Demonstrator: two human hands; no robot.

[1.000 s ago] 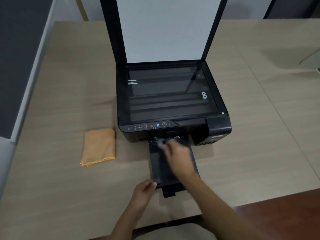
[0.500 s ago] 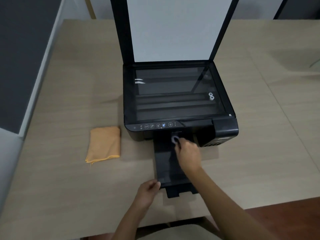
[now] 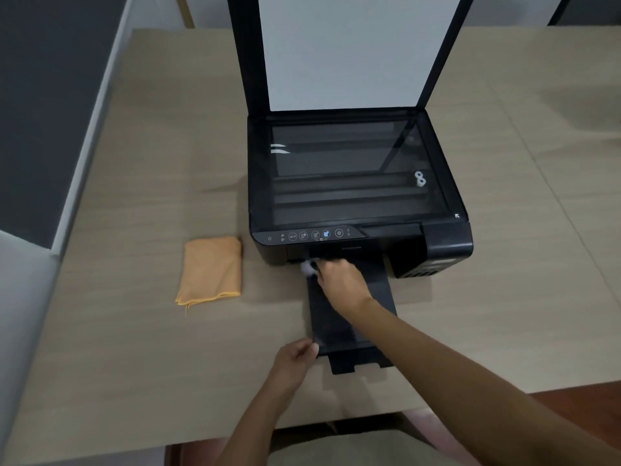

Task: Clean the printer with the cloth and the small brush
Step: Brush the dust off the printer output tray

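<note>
Right hand [image 3: 341,280] grips small brush [image 3: 308,268] at printer [image 3: 356,183] front slot, left end; left hand [image 3: 295,359] pinches output tray [image 3: 379,304] front-left corner nr table [image 3: 134,331] edge; cloth [image 3: 211,269] folded, left of printer, apart w/ bare tabletop around.

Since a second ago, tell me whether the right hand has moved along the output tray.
Yes. The right hand has slid up the output tray toward the printer, and left; the brush now sits at the slot's left corner.
</note>
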